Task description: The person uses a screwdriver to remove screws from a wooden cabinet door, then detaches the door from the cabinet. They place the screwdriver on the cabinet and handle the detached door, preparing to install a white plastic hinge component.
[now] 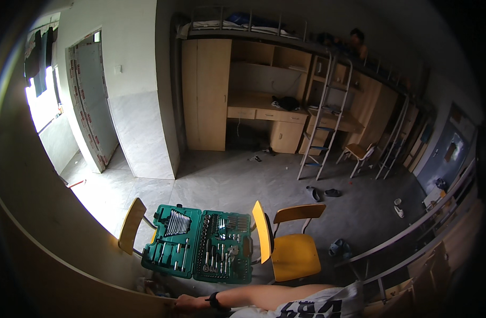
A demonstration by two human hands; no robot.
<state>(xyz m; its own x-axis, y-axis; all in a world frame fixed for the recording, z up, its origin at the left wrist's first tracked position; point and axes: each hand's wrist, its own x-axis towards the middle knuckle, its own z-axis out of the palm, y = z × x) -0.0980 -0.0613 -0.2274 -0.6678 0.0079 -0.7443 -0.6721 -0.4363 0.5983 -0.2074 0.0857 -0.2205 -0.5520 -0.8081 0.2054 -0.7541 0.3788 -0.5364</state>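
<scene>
Tool case point(197, 245): one, green, laid open between two yellow chair backs point(130, 227).
Stage: opening judged done; spanners point(177, 223) mostly seen seated; what is left cannot be judged.
Right hand point(186, 302) (side judged): placed beside wooden board point(121, 295); whether anything is gripped cannot be told.
Counted: one hand, two case halves, four chairs point(296, 258), two ladders point(324, 129); spanners too small for counting.

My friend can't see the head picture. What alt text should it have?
An open green tool case holding silver tools lies among yellow chairs. Below, the wearer's hand with a black wristband is near a wooden board; behind stand desks, ladders and bunk beds.
</scene>
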